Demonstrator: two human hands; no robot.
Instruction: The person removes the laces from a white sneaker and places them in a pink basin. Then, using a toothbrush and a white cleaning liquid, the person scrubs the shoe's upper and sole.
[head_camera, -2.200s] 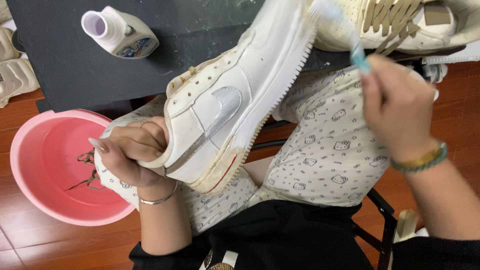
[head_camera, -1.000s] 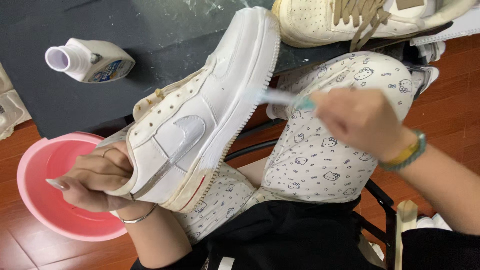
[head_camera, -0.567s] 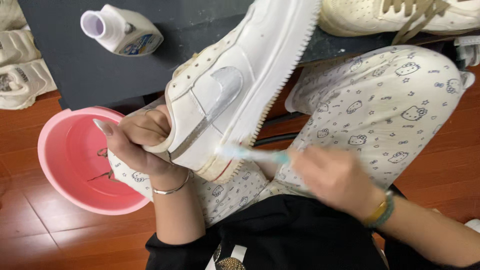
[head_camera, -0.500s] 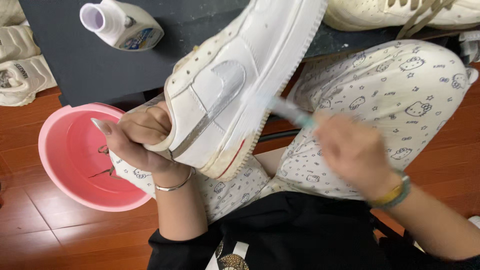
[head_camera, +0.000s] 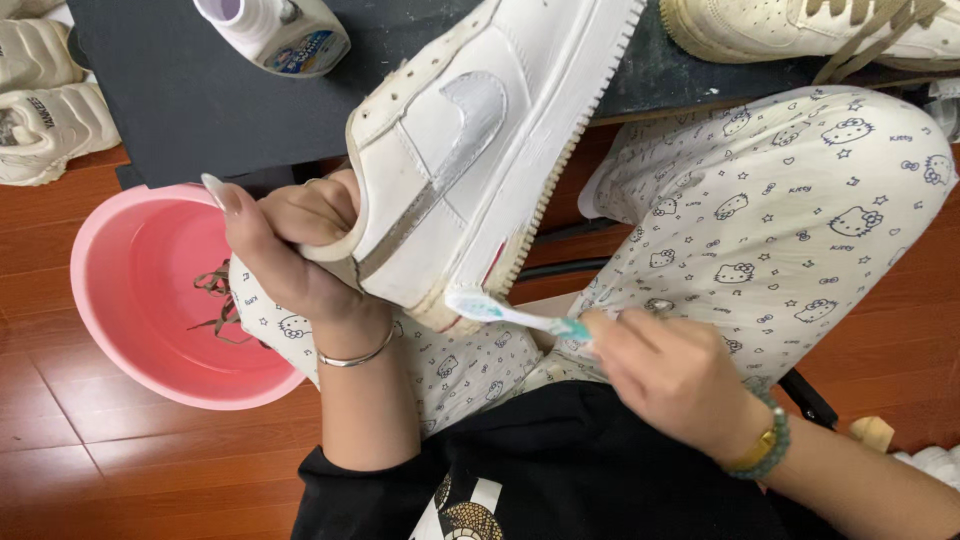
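My left hand (head_camera: 290, 250) grips a white sneaker (head_camera: 480, 150) by its heel opening, fingers tucked inside, and holds it tilted with the toe pointing up and away. The shoe has a silver side mark and a ridged sole edge. My right hand (head_camera: 680, 385) holds a toothbrush (head_camera: 515, 315) with a teal handle. Its white bristle head touches the heel end of the sole, at the shoe's lower edge. I sit with patterned white trousers (head_camera: 780, 230) under the shoe.
A pink basin (head_camera: 150, 300) with brown laces in it stands on the wooden floor at the left. A dark mat (head_camera: 200, 100) carries a detergent bottle (head_camera: 280, 30) and a second sneaker (head_camera: 800, 25). More shoes (head_camera: 45, 100) lie at far left.
My right hand carried the toothbrush from the toe end down along the sole edge to the heel end. The left hand kept its grip, and the shoe shifted slightly.
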